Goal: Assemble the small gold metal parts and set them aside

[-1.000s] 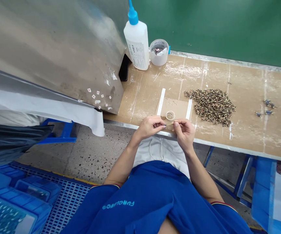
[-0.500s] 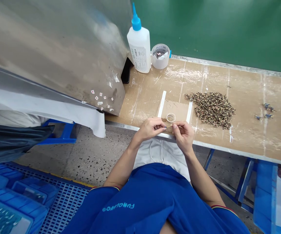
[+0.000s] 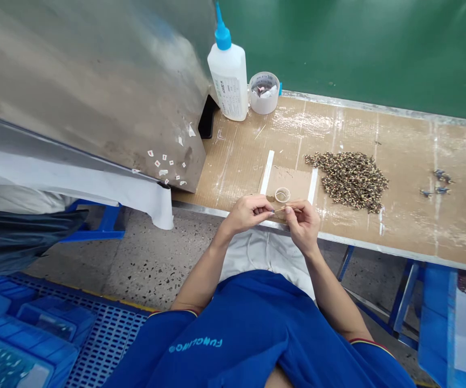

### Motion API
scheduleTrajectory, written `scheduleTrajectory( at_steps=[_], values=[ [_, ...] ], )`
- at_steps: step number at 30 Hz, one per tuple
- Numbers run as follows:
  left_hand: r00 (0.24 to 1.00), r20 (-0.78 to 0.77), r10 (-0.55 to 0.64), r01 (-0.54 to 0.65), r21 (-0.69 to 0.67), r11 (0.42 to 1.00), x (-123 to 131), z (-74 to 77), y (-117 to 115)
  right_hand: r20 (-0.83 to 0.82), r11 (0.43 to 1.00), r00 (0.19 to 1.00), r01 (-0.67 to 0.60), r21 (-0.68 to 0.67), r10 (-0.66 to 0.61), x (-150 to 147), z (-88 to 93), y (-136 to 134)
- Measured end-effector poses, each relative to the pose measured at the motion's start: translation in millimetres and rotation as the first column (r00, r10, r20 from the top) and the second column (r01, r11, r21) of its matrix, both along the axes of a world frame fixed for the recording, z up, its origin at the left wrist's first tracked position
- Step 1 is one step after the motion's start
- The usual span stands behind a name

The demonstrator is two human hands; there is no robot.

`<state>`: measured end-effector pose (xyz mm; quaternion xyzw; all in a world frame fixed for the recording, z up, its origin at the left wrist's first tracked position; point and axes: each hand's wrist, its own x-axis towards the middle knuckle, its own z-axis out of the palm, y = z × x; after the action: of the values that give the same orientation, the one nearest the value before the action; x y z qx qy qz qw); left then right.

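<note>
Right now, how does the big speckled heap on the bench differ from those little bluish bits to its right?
The heap of speckled brown pieces is one dense mound, while the bluish pieces lie in a few small, loose clusters. The heap is far larger overall. The heap looks brown and cream; the bluish pieces look dark blue-grey. Both lie directly on the cardboard-covered bench.

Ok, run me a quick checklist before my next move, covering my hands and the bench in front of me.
1. Thin tan stick pinched in the fingers of left hand and right hand: ok.
2. Small clear ring on brown cardboard patch, just beyond the hands: ok.
3. White plastic squeeze bottle with blue nozzle upright: ok.
4. Speckled brown heap of small pieces apart from the hands: ok.
5. Stick's left tip, hidden by fingers: cannot tell.
</note>
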<state>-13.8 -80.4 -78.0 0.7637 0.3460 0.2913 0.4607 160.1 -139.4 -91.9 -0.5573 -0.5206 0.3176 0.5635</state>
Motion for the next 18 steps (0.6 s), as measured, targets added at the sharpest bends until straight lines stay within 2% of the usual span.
scheduleTrajectory(
  at_steps=[3, 10, 13, 18],
  values=[
    [0.999, 0.023, -0.024, 0.023, 0.013, 1.000, 0, 0.4, 1, 0.007, 0.999, 1.000, -0.008, 0.037, 0.008, 1, -1.3, 1],
    [0.995, 0.087, -0.043, 0.047, -0.047, 0.998, -3, -2.2, 4, -0.045, 1.000, 0.999, -0.010, 0.002, 0.010, -2, 1.4, 1],
    [0.995, 0.099, -0.022, 0.029, -0.077, 0.997, -4, -3.8, 4, -0.045, 0.999, 0.998, 0.036, 0.034, -0.034, 2, 5.4, 8],
    [0.991, 0.132, -0.015, 0.030, -0.117, 0.993, -7, -6.1, 6, 0.088, 0.990, 0.993, 0.065, 0.124, -0.076, 15, 11.3, 26]
  ],
)
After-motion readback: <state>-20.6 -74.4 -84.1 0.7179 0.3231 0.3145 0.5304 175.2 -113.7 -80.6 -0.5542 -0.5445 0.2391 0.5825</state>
